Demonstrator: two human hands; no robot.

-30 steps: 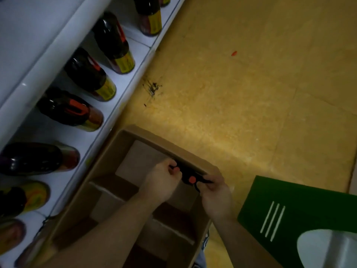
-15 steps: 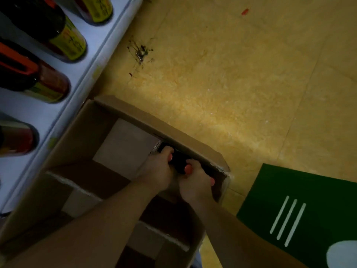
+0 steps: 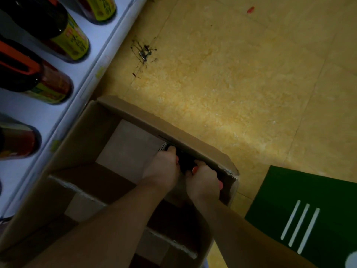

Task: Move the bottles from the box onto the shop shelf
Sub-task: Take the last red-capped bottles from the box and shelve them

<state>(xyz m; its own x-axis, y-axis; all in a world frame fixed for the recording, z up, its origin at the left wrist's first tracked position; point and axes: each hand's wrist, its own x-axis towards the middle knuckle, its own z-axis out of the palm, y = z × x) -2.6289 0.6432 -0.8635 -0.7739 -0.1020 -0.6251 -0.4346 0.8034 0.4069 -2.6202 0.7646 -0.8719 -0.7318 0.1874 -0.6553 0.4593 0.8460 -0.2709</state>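
An open cardboard box (image 3: 135,115) with cardboard dividers stands on the floor beside the white shop shelf (image 3: 81,74). Both my hands are down in its far right compartment. My left hand (image 3: 164,169) and my right hand (image 3: 204,182) each grip a dark bottle (image 3: 185,161) that sits against the box's far wall; only its black top shows between them. Dark bottles with yellow and red labels (image 3: 63,39) stand in a row on the shelf at the left.
Yellow tiled floor (image 3: 231,74) spreads to the right of the box, with a dark scuff mark (image 3: 144,52). A green mat with three white stripes (image 3: 301,219) lies at the lower right. The box's other compartments look dark.
The view has closed in on the box. My hands, first apart around a black and orange bottle top at the rim, have come together and sunk deeper into the corner compartment.
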